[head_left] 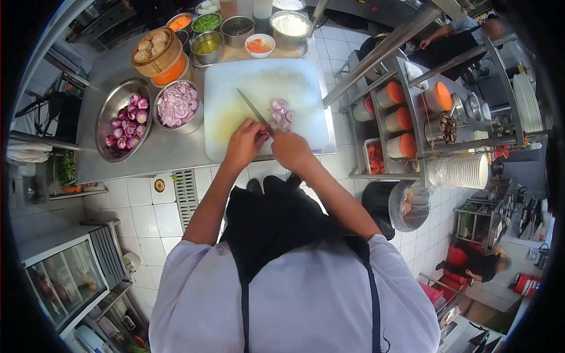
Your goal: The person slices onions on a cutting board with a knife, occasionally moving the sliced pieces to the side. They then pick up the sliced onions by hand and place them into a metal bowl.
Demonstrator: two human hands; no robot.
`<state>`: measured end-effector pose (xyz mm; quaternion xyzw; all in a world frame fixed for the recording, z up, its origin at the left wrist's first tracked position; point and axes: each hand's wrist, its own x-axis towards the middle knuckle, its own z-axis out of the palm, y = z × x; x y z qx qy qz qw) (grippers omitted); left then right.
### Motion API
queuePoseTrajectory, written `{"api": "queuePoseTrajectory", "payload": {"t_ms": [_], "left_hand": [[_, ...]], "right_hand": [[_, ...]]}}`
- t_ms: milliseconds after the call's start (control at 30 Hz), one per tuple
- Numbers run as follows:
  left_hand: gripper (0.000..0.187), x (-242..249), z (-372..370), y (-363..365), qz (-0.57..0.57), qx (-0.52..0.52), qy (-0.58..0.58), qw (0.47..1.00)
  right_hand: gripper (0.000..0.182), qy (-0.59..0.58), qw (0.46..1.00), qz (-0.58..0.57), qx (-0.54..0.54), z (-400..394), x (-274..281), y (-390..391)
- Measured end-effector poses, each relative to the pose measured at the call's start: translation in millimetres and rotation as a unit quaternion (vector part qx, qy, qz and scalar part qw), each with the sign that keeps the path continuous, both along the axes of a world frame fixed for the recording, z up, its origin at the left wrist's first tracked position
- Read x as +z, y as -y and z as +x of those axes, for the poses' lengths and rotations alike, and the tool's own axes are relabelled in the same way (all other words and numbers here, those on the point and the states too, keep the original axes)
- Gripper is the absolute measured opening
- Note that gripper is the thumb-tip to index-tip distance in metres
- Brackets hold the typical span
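My right hand (288, 147) is wrapped round the handle of a knife (253, 107), whose blade points up and to the left over the white cutting board (235, 76). Beside the blade, my left hand (244, 141) has its fingers curled on a piece of red onion (263, 135), mostly hidden by them. Sliced onion rings (281, 112) lie on the board, right of the knife. Left of the board stand a metal container of sliced onions (177, 105) and a large steel bowl (106, 126) with peeled whole red onions (128, 123).
A bamboo steamer (154, 53) stands at the back left. Behind the board are a tub of white powder (291, 25), chopped greens (207, 23) and a small bowl (260, 45). Shelving (421, 112) rises at right. Two other people are farther right.
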<state>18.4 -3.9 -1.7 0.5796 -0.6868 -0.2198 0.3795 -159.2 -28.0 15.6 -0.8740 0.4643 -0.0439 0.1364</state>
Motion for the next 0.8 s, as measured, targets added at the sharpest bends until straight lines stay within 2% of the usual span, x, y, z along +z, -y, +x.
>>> {"api": "queuePoseTrajectory", "payload": {"t_ms": [133,367,533,700,800], "left_hand": [[0.023,-5,1,-2,-0.004,-0.008,0.007,1.000],[0.020,-9,1,1,0.011,0.009,-0.036,0.999],[0.021,-10,1,1,0.007,0.010,-0.024,1.000],[0.023,-7,0,0,-0.008,0.007,-0.001,1.000],[0.026,-8,-1,1,-0.031,0.004,0.026,0.999]], "right_hand": [[0.023,0.039,0.998,0.017,-0.053,12,-14,-6],[0.027,0.019,0.999,0.039,-0.015,3,7,6],[0.025,0.052,0.997,0.030,-0.051,13,-19,-7],[0.026,0.066,0.996,0.046,-0.037,10,-29,-3],[0.026,0.105,0.992,0.057,-0.049,1,-61,5]]}}
